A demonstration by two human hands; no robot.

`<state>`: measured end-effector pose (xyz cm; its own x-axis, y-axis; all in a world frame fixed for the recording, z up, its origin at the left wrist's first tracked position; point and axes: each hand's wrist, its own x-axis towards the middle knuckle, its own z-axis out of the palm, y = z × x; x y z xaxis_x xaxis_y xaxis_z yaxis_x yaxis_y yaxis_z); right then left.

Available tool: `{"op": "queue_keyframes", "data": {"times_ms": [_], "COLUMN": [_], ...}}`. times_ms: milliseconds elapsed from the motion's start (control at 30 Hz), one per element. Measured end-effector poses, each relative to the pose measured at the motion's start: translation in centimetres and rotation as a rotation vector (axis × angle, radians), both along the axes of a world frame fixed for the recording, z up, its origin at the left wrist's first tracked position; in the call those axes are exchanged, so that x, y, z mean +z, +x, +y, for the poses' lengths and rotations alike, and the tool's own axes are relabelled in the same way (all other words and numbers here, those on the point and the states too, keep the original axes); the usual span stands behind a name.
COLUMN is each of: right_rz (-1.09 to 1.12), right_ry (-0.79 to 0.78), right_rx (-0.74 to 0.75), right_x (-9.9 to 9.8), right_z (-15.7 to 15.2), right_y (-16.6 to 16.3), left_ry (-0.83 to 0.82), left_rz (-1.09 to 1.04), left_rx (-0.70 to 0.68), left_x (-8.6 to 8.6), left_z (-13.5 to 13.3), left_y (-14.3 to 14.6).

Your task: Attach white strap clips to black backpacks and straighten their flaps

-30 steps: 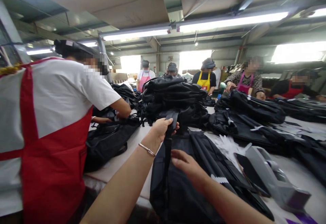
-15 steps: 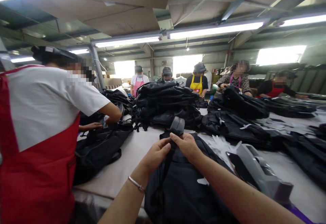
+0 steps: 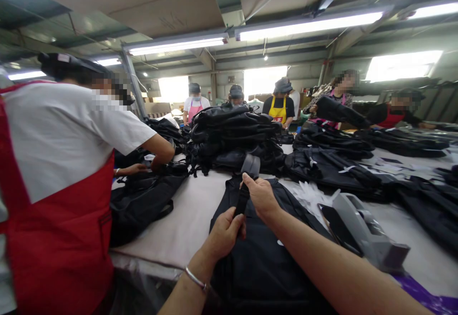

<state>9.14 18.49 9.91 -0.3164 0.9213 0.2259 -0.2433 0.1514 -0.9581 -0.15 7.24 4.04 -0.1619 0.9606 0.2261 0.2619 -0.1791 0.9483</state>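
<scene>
A black backpack (image 3: 265, 248) lies flat on the table in front of me, with a small white tag on it partly hidden by my right forearm. My right hand (image 3: 261, 195) pinches the black strap near its wide, padded upper end (image 3: 250, 164). Lower down, my left hand (image 3: 226, 231) is closed around the narrow webbing strap (image 3: 242, 199), which runs taut between the two hands. A silver bracelet (image 3: 195, 278) circles my left wrist.
A tall pile of black bags (image 3: 236, 138) stands ahead. To the right are a grey tape dispenser (image 3: 368, 231), a phone (image 3: 338, 226) and white strips (image 3: 309, 198). A co-worker in a red apron (image 3: 60, 238) bends over another bag (image 3: 150, 205) on the left; several others work across the table.
My left hand has slid down the strap toward me, away from my right hand, which still grips near the padded end. Across the table, a co-worker has lifted a black bag.
</scene>
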Motion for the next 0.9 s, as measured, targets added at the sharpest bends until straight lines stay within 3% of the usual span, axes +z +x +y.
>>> {"op": "queue_keyframes", "data": {"times_ms": [300, 433, 533, 633, 767, 900], "right_rz": [0.004, 0.009, -0.039, -0.159, -0.281, -0.359], "right_ry": [0.009, 0.071, 0.13, 0.221, 0.366, 0.42], "right_rx": [0.006, 0.106, 0.127, 0.17, 0.258, 0.301], "right_x": [-0.5, 0.1, 0.4, 0.5, 0.4, -1.4], "right_z": [-0.2, -0.2, -0.3, -0.8, -1.8, -3.5], "right_y": [-0.3, 0.2, 0.4, 0.4, 0.0, -0.1], "left_ry": [-0.151, -0.178, -0.155, -0.1, -0.179, -0.204], "left_rz": [-0.061, -0.134, -0.176, -0.335, -0.484, -0.38], "left_rx": [0.015, -0.048, -0.139, -0.132, -0.108, 0.029], "left_x": [-4.3, -4.2, -1.6, 3.0, 9.2, 12.4], "left_z": [-2.0, -1.5, -0.3, 1.8, 4.6, 6.1], "left_y": [-0.8, -1.1, -2.4, -3.8, -4.1, -2.8]}}
